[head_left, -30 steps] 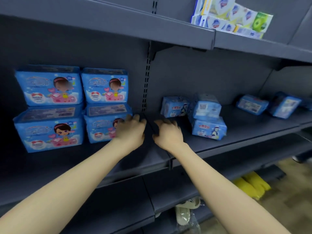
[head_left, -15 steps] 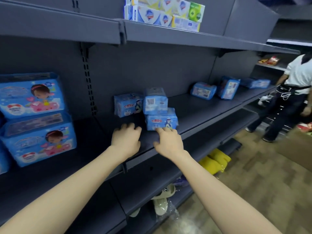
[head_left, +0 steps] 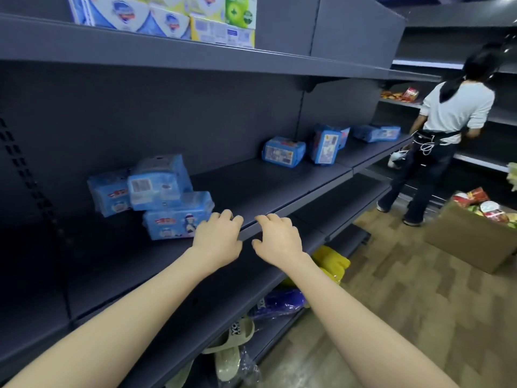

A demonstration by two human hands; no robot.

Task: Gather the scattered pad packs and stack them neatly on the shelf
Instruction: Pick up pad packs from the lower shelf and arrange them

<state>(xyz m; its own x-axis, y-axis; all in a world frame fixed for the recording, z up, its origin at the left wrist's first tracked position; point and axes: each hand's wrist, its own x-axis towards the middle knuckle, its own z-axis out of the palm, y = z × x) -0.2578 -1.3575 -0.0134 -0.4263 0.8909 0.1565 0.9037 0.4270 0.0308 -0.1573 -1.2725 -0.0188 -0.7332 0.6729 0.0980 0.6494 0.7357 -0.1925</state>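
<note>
Three blue pad packs lie in a loose pile on the dark shelf [head_left: 265,189]: one at the back left [head_left: 110,193], one on top [head_left: 158,182], one in front [head_left: 176,217]. Farther right lie a flat pack [head_left: 283,151], an upright pack [head_left: 326,144] and another pack [head_left: 376,133]. My left hand [head_left: 217,238] hovers just right of the front pack, fingers loosely curled, holding nothing. My right hand [head_left: 277,238] is beside it over the shelf's front edge, also holding nothing.
Soap boxes [head_left: 167,18] stand on the upper shelf. Slippers [head_left: 232,348] and yellow items [head_left: 331,261] lie on the lower shelves. A person in a white top [head_left: 447,130] stands at the aisle's right end, near a cardboard box [head_left: 472,236] of snack packets.
My view has swung right along the shelf, so the large stacked packs on the left have left the frame. Both hands have moved right with it, past the pile of three packs.
</note>
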